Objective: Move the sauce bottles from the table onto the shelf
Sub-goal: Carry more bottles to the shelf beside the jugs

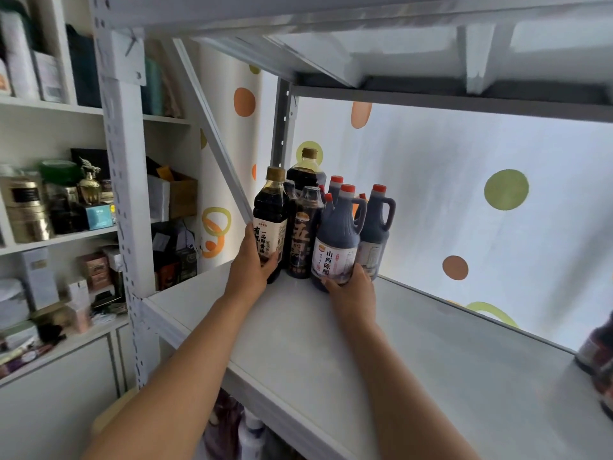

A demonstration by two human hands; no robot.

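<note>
Several dark sauce bottles stand clustered in the far left corner of the white shelf board [381, 353]. My left hand [252, 263] grips the lower body of a tall gold-capped bottle [270, 214] with a cream label at the cluster's left front. My right hand [351, 290] holds the base of a red-capped jug with a handle and white label [336, 240] at the front. Behind them stand another gold-capped bottle [306, 167], a dark bottle with a large brown label [303, 234], and more red-capped jugs [376, 220]. Both held bottles stand upright on the board.
A slanted metal brace [212, 127] and the rack's upright post [124, 180] border the left side. The upper shelf [365, 38] hangs close overhead. Another dark bottle [598, 353] sits at the right edge. A cabinet with boxes and jars [59, 200] stands to the left.
</note>
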